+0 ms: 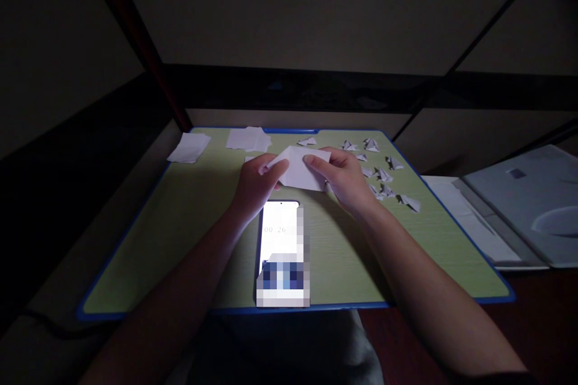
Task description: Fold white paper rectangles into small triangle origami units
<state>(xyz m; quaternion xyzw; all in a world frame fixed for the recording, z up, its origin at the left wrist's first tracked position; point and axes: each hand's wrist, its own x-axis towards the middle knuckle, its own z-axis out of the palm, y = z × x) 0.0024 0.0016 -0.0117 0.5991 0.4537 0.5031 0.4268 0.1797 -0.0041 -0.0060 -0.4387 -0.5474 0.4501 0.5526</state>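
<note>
A white sheet of paper (303, 167) is held up between my two hands above the table, its left part folded over at a slant. My left hand (258, 183) pinches the left side, thumb on top and fingers underneath. On the right side my right hand (345, 177) grips the sheet, its thumb pressed on the upper face near the middle. Most of the fingers below the paper are hidden. Just in front of the hands lies a lit phone (280, 240) with digits on its screen, partly blurred out.
The green table (180, 240) has a blue rim. Paper stacks lie at the far left (189, 148) and back middle (248, 139). Several small folded paper pieces (383, 174) are scattered at the right. Beside the table stands an open white box (487, 222). A wall rises behind.
</note>
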